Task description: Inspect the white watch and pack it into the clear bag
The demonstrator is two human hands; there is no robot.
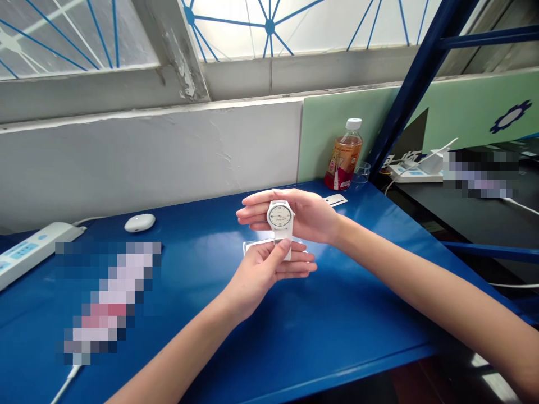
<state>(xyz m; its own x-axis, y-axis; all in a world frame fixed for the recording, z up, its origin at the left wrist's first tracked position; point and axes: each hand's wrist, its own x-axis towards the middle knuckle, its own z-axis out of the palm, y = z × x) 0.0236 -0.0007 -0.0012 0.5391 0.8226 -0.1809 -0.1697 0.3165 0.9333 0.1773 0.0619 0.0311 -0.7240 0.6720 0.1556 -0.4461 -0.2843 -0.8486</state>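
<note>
A white wristwatch (280,216) with a round pale dial is held up over the blue tabletop, its face turned toward me. My left hand (269,264) pinches the lower white strap between thumb and fingers, the fingers stretching to the right behind it. Behind the watch head, my right hand (301,213) lies with its fingers extended to the left, and the watch seems to rest against them. A white-edged clear object (248,245) on the table is mostly covered by my left hand.
A blue table (202,331) carries a white earbud case (140,223), a power strip (37,247) and a blurred-out item with a cable at left. Farther back are a drink bottle (344,157), a small clear cup (361,172) and a white card (337,200). A blue post (404,95) rises at right.
</note>
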